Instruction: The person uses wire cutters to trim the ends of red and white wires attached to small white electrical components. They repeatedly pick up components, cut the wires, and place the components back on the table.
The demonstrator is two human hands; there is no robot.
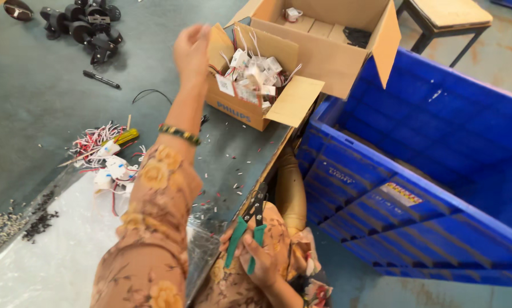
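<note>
Nearest to us, our right hand [260, 258] rested in the lap, fingers curled closed around the green handles of a pair of pliers [249, 227], whose dark head pointed up toward the table edge. Just beyond, the grey table [33, 85] carried a clear plastic sheet [50, 256] at its near corner, with small dark and pale bits scattered on it. Further in lay a heap of small white parts with red and white wires [108, 159], and a yellow-handled screwdriver [122, 137] lay beside that heap. Our left arm, in a floral sleeve with a beaded bracelet [179, 134] at the wrist, extended forward; our left hand [191, 50] was raised, loosely open and holding nothing, just beside the flap of a small cardboard box [241, 111] filled with the same white wired parts [255, 75]. Behind it stood a larger cardboard box [324, 60]. A blue plastic crate [381, 188] stood at our right. At the far left of the table lay a black marker [101, 79] and a cluster of black parts [87, 25].
</note>
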